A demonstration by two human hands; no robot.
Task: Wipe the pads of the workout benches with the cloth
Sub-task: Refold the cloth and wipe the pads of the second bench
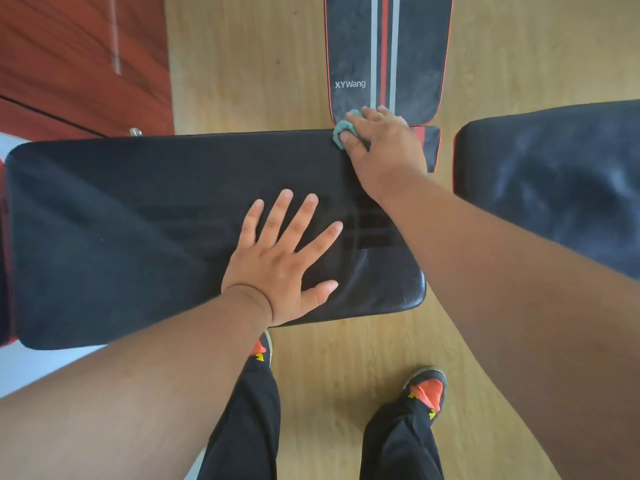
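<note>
The left hand lies flat, fingers spread, on a black bench pad. At the pad's far right corner, the right hand grips a crumpled teal cloth, apparently pressing it against the edge. A striped "XYWang" pad lies beyond.

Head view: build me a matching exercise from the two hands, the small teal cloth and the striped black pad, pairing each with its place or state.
Things:
1. left hand
2. right hand
3. small teal cloth
4. black pad with grey and red stripes

States:
A. bunched at the far edge of the large plain black pad
B. bears the lettering XYWang
C. flat, fingers spread, on the large pad
D. grips the cloth

Pairs: 1-C, 2-D, 3-A, 4-B
</note>
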